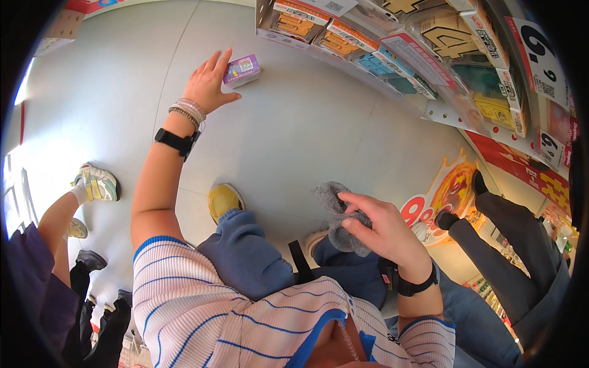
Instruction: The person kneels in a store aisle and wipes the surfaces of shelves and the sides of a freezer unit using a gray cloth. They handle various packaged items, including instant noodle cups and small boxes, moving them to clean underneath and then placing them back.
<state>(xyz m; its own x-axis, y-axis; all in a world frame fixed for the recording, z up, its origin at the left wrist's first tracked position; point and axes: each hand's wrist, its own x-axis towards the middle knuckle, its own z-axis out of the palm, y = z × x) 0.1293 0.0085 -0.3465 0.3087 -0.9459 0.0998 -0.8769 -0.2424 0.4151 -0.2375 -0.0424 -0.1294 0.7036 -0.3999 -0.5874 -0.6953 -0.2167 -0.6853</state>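
Note:
My left hand reaches forward over the grey floor, fingers spread and thumb apart. Just right of its fingers is a small purple box with a white label and a paler side; I cannot tell whether the fingertips touch it. Beaded bracelets and a black band circle that wrist. Lower right, my right hand pinches a fuzzy grey cloth between thumb and fingers, and the cloth hangs in a loose, folded shape. A black band is on this wrist too.
Shelves of boxed goods with price tags run along the upper right. A colourful floor sticker lies below them. Other people's legs stand at left and right, one in a yellow-white sneaker. My yellow shoe is near the middle.

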